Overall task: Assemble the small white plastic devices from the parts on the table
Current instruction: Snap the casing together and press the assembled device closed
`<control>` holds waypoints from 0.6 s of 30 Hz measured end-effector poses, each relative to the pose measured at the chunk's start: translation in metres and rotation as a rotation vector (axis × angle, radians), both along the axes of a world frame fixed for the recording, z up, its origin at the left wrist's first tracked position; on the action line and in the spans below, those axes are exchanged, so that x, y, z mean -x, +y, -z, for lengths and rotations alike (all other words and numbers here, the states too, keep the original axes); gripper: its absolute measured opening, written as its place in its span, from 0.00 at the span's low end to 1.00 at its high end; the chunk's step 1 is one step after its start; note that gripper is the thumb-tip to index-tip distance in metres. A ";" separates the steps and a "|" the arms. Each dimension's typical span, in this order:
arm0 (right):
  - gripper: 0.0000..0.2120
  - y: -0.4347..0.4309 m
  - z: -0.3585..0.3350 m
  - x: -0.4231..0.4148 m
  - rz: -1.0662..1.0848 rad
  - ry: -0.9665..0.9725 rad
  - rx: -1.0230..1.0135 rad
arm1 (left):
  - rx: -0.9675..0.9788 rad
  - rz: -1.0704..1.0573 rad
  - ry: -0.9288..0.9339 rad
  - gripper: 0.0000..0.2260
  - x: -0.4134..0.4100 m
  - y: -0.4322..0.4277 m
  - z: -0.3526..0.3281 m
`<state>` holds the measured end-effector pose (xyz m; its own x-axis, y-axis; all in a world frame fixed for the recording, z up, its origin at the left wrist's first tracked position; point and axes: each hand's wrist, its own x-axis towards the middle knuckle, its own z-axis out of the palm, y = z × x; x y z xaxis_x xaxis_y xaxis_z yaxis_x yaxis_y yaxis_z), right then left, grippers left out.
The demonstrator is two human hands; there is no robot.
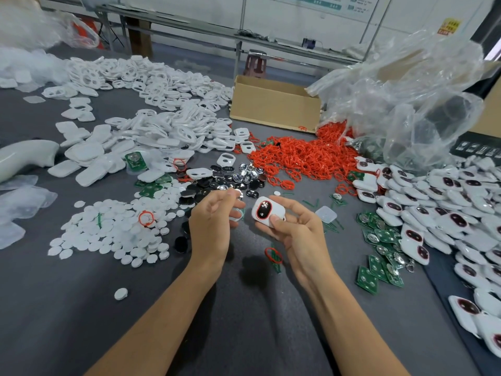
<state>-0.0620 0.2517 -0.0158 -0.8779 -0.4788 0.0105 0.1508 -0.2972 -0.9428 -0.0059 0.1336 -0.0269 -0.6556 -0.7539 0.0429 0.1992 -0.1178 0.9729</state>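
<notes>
While 2 forearms reach in over the grey counter [244, 308], the right hand [295, 232] pinches a white device [267, 213] just beside the left hand [211, 221], whose fingers curl inward; whether they hold anything I cannot tell

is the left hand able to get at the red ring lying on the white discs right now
Probably yes. The red ring lies on top of the white discs, to the side of the left hand, with only low discs between. That hand is curled and may already hold a small part.
</notes>
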 end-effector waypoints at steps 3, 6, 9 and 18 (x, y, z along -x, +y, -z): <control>0.16 0.001 0.000 0.001 0.009 -0.007 -0.014 | -0.003 -0.002 -0.002 0.09 0.000 0.000 0.000; 0.16 0.002 0.001 0.002 0.035 0.006 -0.032 | -0.005 -0.005 0.000 0.09 0.000 0.000 0.000; 0.14 0.006 0.000 0.006 0.066 -0.008 -0.038 | -0.013 -0.007 0.000 0.09 0.000 -0.001 0.000; 0.09 0.094 -0.045 0.075 0.305 0.108 -0.289 | -0.068 -0.026 0.005 0.08 0.003 -0.001 0.001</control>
<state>-0.1373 0.3453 0.0294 -0.9809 -0.1940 0.0139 -0.0073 -0.0346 -0.9994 -0.0094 0.1322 -0.0278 -0.6360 -0.7717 -0.0063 0.2074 -0.1788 0.9618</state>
